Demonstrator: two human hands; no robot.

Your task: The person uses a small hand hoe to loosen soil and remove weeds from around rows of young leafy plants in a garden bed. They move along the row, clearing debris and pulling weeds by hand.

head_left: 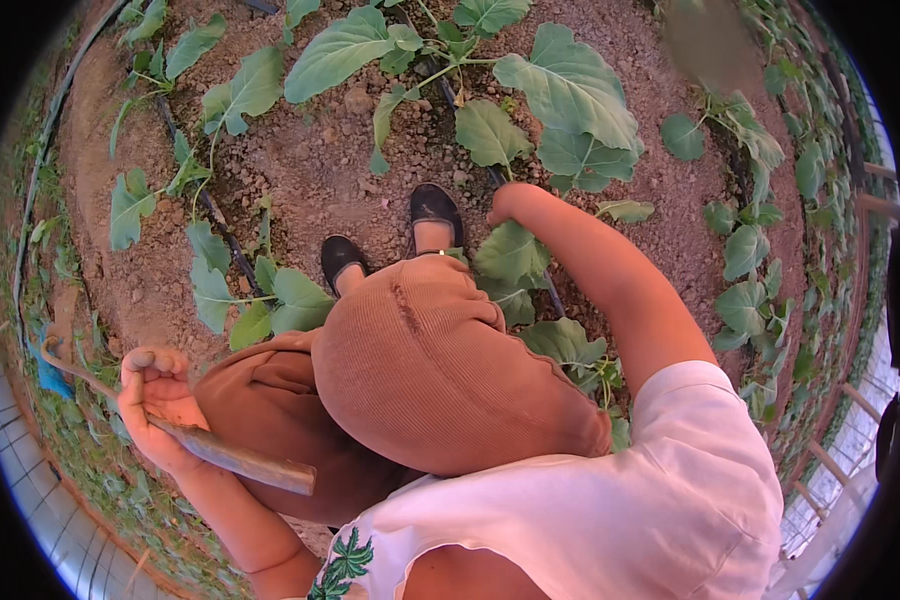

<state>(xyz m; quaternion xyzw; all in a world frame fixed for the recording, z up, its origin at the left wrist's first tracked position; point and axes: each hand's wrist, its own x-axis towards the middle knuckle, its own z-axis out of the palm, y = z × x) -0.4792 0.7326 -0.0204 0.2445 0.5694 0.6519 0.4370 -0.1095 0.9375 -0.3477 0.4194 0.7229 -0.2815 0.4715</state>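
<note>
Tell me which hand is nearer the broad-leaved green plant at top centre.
Right. The right hand is close beside the plant; the left hand is farther off, at lower left.

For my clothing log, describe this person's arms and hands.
The left hand is ungloved, its fingers apparently smudged; no ring shows. The right hand is mostly hidden. The right arm has a short white sleeve; both forearms are bare.

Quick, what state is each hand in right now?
Left hand: holding wooden-handled tool.
Right hand: by green leaf, fingers hidden; can't tell open or closed.
</note>
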